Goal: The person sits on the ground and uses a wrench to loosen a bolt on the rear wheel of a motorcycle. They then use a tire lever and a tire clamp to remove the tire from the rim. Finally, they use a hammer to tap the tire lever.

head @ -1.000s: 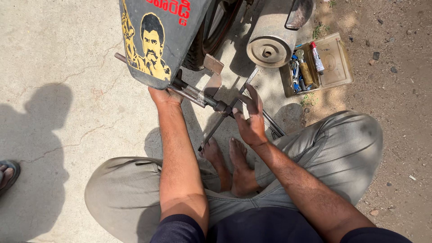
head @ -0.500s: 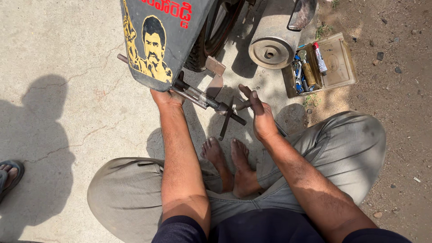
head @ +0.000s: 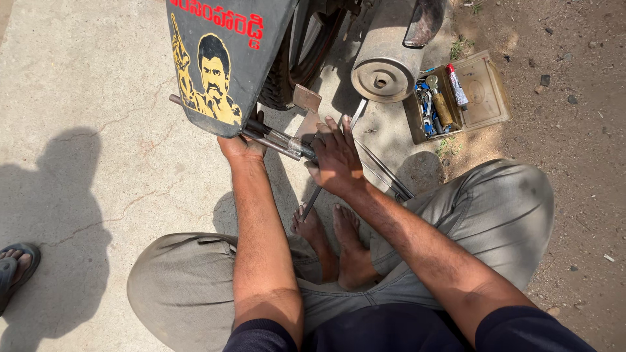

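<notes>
Two bare hands grip one long grey steel rod (head: 277, 139) under the dark painted mudguard (head: 225, 58), left hand (head: 241, 145) closed at its end, right hand (head: 336, 160) wrapped mid-shaft; it looks stiff, heavy, perhaps greasy.

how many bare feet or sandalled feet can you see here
3. Two bare feet, the left foot and the right foot, side by side between the person's knees. One sandalled foot of somebody else at the left edge, partly cut off.
</notes>
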